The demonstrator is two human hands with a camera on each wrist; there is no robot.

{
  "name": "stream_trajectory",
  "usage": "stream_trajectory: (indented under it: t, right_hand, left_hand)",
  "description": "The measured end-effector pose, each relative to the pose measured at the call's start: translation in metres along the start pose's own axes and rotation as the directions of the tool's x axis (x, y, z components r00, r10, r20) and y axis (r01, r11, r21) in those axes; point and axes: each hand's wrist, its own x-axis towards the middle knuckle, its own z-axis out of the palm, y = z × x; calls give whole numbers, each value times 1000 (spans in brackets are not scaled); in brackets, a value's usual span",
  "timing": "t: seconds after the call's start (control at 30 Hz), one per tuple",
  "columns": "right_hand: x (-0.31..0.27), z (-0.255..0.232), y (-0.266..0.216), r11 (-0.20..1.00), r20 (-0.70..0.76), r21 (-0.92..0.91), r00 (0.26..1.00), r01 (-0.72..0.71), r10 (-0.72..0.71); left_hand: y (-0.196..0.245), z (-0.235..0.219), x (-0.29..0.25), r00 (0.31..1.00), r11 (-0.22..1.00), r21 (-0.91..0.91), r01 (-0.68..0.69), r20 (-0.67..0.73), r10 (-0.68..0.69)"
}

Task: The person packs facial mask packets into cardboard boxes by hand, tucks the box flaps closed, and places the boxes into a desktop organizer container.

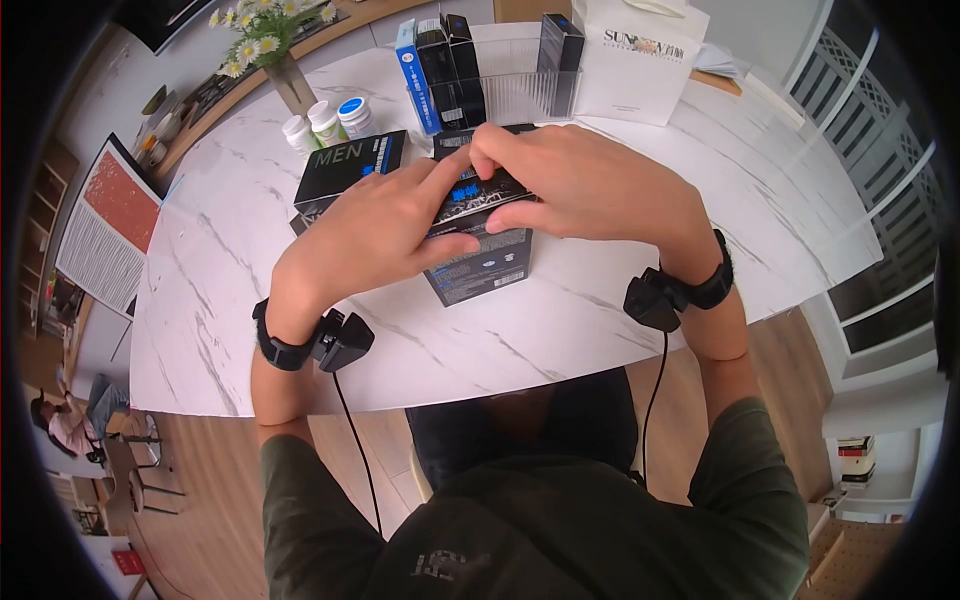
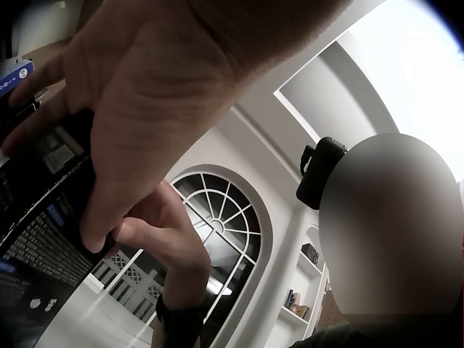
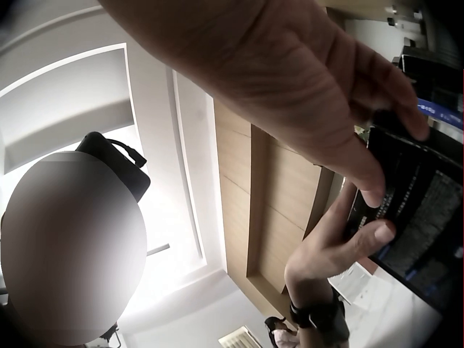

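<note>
1. Your left hand (image 1: 370, 230) grips the dark printed box (image 1: 480, 270) at its upper left, with the thumb on the near side and fingers reaching over the top.
2. Your right hand (image 1: 600, 185) grips the same box at its upper right, thumb near the front upper edge, index finger bent over the top. Some of its fingertips are hidden.
3. The dark printed box is at the centre of the frame, over the pale marbled surface (image 1: 600, 300); whether its base bears fully on it, you can't tell from here.
4. The box marked MEN (image 1: 345, 165) sits just beside your left hand, left of centre. A sideways slip or a wide left elbow could knock it, and perhaps the white bottles (image 1: 325, 120) behind it.
5. Pressing hard with both thumbs could dent or crease the card, since the grip gathers near the upper edge.
6. Uneven pressure between your hands could twist or tip the box, the lower part being unsupported by fingers.
7. A push away from you could run it towards the clear rack (image 1: 510, 85) at upper centre and jostle the upright cartons (image 1: 450, 75).
</note>
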Motion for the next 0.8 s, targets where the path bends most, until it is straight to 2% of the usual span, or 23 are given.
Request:
stream_trajectory:
  t: [0.03,0.1,0.13,0.2,0.23,0.27,0.3,0.37,0.4,0.53,0.6,0.73,0.8]
  right_hand:
    - [0,-1,-1,1000,0,-1,1000,0,0]
    - [-1,-4,-3,994,140,45,985,-104,97]
    - [-2,-2,-1,994,139,43,986,-100,93]
    - [-4,5,6,999,110,0,993,36,-36]
    - [-5,3,6,999,105,-2,994,40,-39]
    - [-7,2,7,1000,122,-23,992,20,-17]
    - [-8,0,7,999,138,-43,990,-1,7]
    - [-9,-6,5,999,142,-38,989,-34,39]
    - [-9,-8,4,997,154,-32,986,-67,71]
    - [-8,-2,6,998,177,-38,983,-48,54]
    - [-8,0,6,998,212,-43,976,-48,56]
    - [-5,1,12,1000,120,9,993,14,-15]
    - [-5,-4,8,997,187,24,980,-67,61]
  left_hand:
    - [1,0,0,1000,1000,6,17,16,-17]
    - [2,-2,-1,999,999,14,35,30,-35]
    - [3,-4,-2,998,998,-39,48,31,-46]
    - [-1,-9,-6,998,995,-83,61,27,-59]
    - [-6,-11,-9,999,987,-158,26,23,-23]
    - [-9,-13,-11,1000,973,-232,-9,18,14]
    - [-9,-13,-11,1000,974,-226,-11,18,15]
    - [-9,-13,-14,992,968,-223,-119,-59,108]
    - [-5,-16,-13,997,980,-191,-61,43,70]
    - [-6,-11,-12,994,984,-159,-87,57,97]
    - [-10,-11,-12,996,974,-224,-23,83,43]
    - [-16,-17,-11,991,963,-257,-78,87,103]
    - [-17,-15,-9,992,953,-302,-30,108,65]
